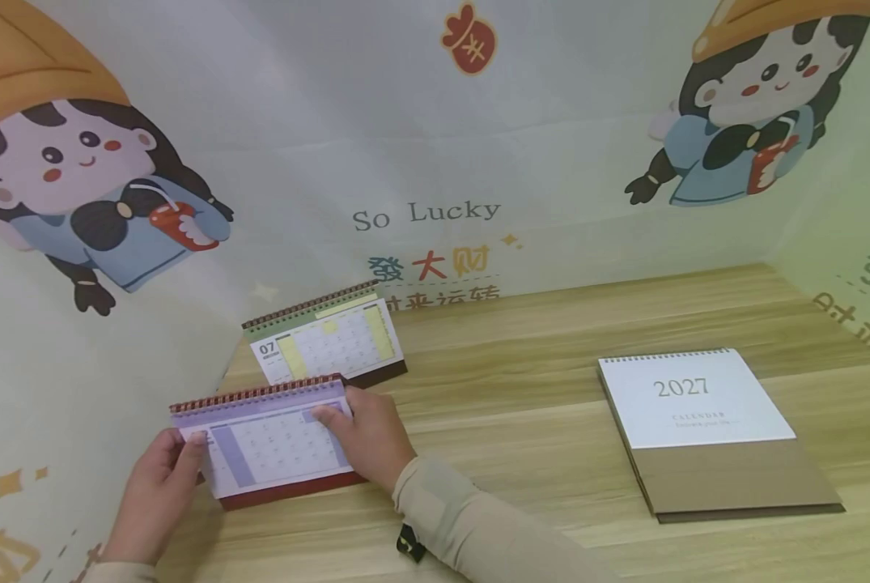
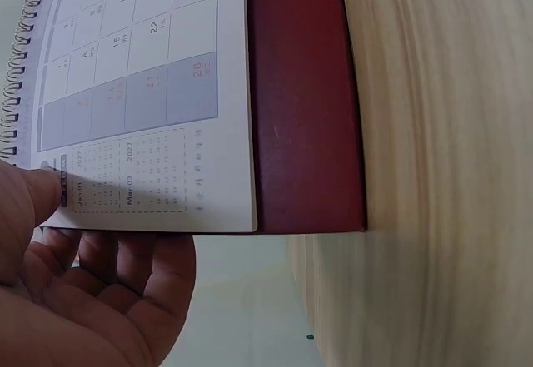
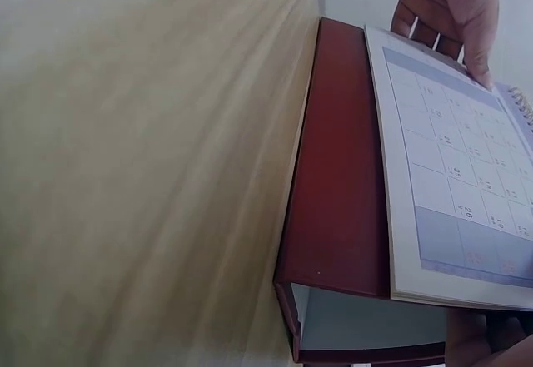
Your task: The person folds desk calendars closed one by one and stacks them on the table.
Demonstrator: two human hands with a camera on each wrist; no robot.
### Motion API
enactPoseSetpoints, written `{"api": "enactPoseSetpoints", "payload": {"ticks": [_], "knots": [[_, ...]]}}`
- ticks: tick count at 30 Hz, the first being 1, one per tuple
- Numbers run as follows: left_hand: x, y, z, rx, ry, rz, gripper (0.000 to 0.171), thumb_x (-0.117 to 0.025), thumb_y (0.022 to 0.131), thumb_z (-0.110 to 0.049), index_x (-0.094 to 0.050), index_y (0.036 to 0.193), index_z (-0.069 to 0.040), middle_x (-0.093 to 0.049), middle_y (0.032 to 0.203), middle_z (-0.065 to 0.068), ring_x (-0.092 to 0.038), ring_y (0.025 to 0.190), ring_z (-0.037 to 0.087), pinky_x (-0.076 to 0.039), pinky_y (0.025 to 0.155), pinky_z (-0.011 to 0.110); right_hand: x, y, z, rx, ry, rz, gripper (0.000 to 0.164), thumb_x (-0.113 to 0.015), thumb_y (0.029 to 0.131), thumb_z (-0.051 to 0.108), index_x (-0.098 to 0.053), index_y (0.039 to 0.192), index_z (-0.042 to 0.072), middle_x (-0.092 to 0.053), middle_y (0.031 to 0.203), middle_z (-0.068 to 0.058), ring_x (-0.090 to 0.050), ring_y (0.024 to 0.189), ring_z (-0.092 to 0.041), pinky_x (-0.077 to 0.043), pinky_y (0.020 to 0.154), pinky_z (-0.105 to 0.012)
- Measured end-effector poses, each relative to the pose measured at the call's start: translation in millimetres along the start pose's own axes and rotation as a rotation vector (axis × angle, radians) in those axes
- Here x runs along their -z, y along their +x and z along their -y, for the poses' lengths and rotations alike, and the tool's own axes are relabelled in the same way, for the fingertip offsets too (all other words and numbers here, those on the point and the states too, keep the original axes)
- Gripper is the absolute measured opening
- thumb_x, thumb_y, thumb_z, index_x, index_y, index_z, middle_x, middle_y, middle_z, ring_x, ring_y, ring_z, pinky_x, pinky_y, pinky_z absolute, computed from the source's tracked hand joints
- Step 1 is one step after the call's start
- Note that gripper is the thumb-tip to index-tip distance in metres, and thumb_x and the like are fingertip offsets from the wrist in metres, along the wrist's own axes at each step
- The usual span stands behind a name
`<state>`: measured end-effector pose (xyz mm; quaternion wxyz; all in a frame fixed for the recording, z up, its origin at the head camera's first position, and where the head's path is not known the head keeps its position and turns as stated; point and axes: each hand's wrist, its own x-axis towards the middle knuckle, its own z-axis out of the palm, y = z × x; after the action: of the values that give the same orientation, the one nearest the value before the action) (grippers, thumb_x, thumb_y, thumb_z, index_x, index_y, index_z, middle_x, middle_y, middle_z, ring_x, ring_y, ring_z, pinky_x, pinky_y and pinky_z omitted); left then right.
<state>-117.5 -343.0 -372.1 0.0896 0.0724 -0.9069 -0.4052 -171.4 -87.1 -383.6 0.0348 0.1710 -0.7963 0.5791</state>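
Observation:
A purple-paged desk calendar (image 1: 282, 445) with a red base and copper spiral stands tilted near the table's left front. My left hand (image 1: 161, 478) pinches its left edge, thumb on the page and fingers behind. On the opposite edge my right hand (image 1: 372, 433) grips it, thumb across the page's upper corner. In the left wrist view the left thumb (image 2: 37, 192) presses by the small month grids. The right wrist view shows the hollow underside of the red base (image 3: 341, 176), its bottom edge at the wood. Right behind stands a green-topped desk calendar (image 1: 325, 336) showing 07.
A white 2027 calendar (image 1: 700, 405) on a brown stand lies at the right of the wooden table (image 1: 507, 389). Cartoon-printed cloth (image 1: 318, 121) walls the back and sides. A small black object (image 1: 409, 542) shows under the right sleeve.

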Motion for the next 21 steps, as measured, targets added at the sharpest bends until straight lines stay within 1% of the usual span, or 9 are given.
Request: {"api": "enactPoseSetpoints", "payload": {"ticks": [2, 3, 5, 6, 9, 10, 13, 17, 21], "knots": [[0.8, 0.2, -0.4, 0.004, 0.003, 0.001, 0.053, -0.037, 0.107, -0.039, -0.045, 0.134, 0.007, -0.053, 0.131, 0.031, -0.05, 0.091, -0.011, -0.052, 0.071, 0.016, -0.7, -0.8, 0.2, 0.003, 0.002, 0.0, 0.025, -0.067, 0.095, 0.034, -0.071, 0.097, 0.01, -0.068, 0.076, 0.006, -0.049, 0.052, -0.003, -0.042, 0.048, -0.021], [1.0, 0.5, -0.8, 0.011, 0.004, 0.003, 0.055, -0.037, 0.107, -0.04, -0.045, 0.134, 0.007, -0.053, 0.132, 0.031, -0.052, 0.094, -0.006, -0.052, 0.072, 0.016, -1.0, -1.4, 0.2, 0.005, 0.003, -0.002, 0.025, -0.067, 0.095, 0.034, -0.071, 0.098, 0.01, -0.068, 0.077, 0.006, -0.049, 0.052, -0.003, -0.042, 0.048, -0.021], [1.2, 1.3, -2.3, 0.022, 0.014, 0.003, 0.056, -0.037, 0.107, -0.042, -0.046, 0.135, 0.006, -0.053, 0.132, 0.03, -0.054, 0.096, -0.001, -0.052, 0.071, 0.016, -1.8, -2.6, 0.0, 0.012, 0.004, -0.011, 0.025, -0.067, 0.095, 0.034, -0.071, 0.099, 0.009, -0.069, 0.079, 0.005, -0.049, 0.053, -0.002, -0.042, 0.049, -0.02], [1.5, 1.6, -2.8, 0.028, 0.017, 0.005, 0.057, -0.037, 0.107, -0.043, -0.046, 0.135, 0.006, -0.053, 0.132, 0.03, -0.056, 0.097, 0.004, -0.052, 0.071, 0.017, -2.1, -3.3, -0.1, 0.016, 0.003, -0.016, 0.025, -0.067, 0.095, 0.033, -0.071, 0.099, 0.009, -0.069, 0.079, 0.004, -0.049, 0.054, -0.002, -0.042, 0.049, -0.02], [1.3, 3.2, -3.3, 0.036, 0.026, 0.01, 0.059, -0.035, 0.106, -0.045, -0.045, 0.135, 0.005, -0.053, 0.132, 0.029, -0.057, 0.107, 0.024, -0.053, 0.072, 0.018, -3.3, -4.6, -0.8, 0.029, -0.001, -0.025, 0.026, -0.067, 0.096, 0.033, -0.071, 0.099, 0.008, -0.069, 0.078, 0.004, -0.049, 0.054, -0.001, -0.043, 0.049, -0.019], [1.2, 3.8, -3.2, 0.036, 0.027, 0.01, 0.059, -0.035, 0.106, -0.045, -0.046, 0.135, 0.005, -0.054, 0.132, 0.029, -0.057, 0.108, 0.025, -0.053, 0.071, 0.019, -3.6, -4.9, -1.0, 0.034, -0.003, -0.028, 0.026, -0.067, 0.096, 0.033, -0.071, 0.099, 0.008, -0.069, 0.078, 0.004, -0.05, 0.055, 0.0, -0.043, 0.05, -0.019], [0.7, 5.9, -2.5, 0.031, 0.028, 0.01, 0.059, -0.035, 0.106, -0.045, -0.045, 0.134, 0.006, -0.053, 0.131, 0.03, -0.055, 0.114, 0.035, -0.053, 0.072, 0.019, -3.9, -6.0, -0.6, 0.046, -0.006, -0.038, 0.027, -0.066, 0.096, 0.034, -0.07, 0.098, 0.007, -0.07, 0.078, 0.004, -0.053, 0.056, 0.002, -0.045, 0.05, -0.018], [0.4, 8.3, -1.0, 0.019, 0.027, 0.01, 0.056, -0.036, 0.107, -0.043, -0.046, 0.132, 0.007, -0.055, 0.129, 0.03, -0.056, 0.11, 0.032, -0.052, 0.072, 0.017, -3.9, -7.1, 0.2, 0.039, 0.006, -0.038, 0.027, -0.066, 0.096, 0.034, -0.07, 0.099, 0.007, -0.072, 0.08, 0.003, -0.058, 0.059, 0.003, -0.048, 0.052, -0.017], [1.6, 8.2, 0.8, 0.014, 0.038, 0.008, 0.054, -0.036, 0.107, -0.041, -0.047, 0.13, 0.007, -0.056, 0.127, 0.03, -0.058, 0.103, 0.023, -0.052, 0.071, 0.018, -3.6, -6.9, 1.3, 0.037, 0.007, -0.025, 0.027, -0.066, 0.096, 0.033, -0.071, 0.102, 0.007, -0.072, 0.082, 0.003, -0.056, 0.059, 0.003, -0.047, 0.052, -0.018]]}}
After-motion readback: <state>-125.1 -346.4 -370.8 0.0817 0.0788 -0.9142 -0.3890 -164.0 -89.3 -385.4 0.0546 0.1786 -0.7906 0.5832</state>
